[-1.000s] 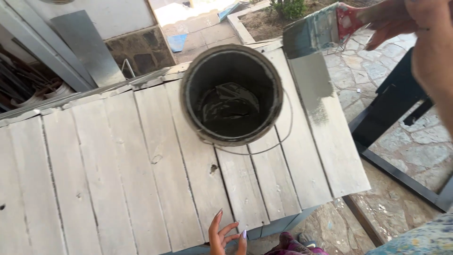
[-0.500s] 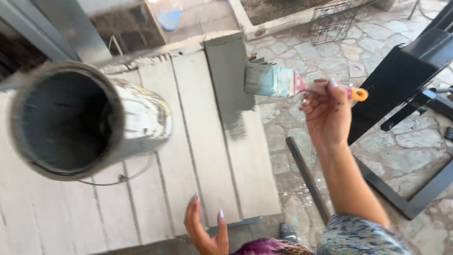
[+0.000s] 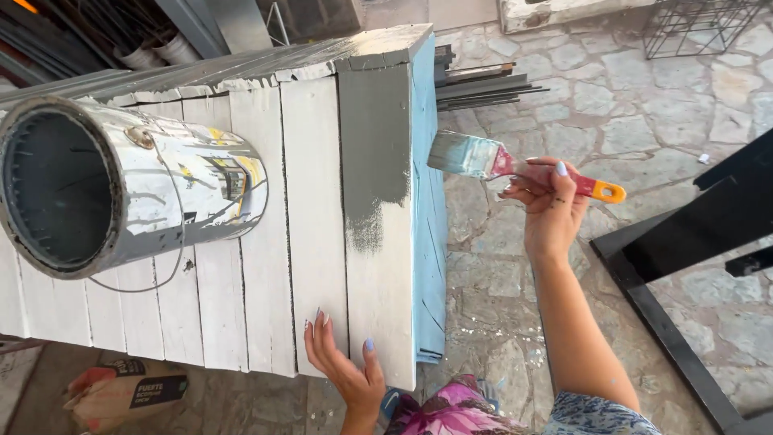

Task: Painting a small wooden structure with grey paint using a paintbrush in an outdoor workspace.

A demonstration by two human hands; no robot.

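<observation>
Right hand point(image 3: 550, 201) raised, fingers curled; left hand point(image 3: 348, 364) flat, fingers spread.

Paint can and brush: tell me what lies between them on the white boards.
In the head view, between the paint can and the brush lie bare white boards, then one board's grey painted strip.
</observation>
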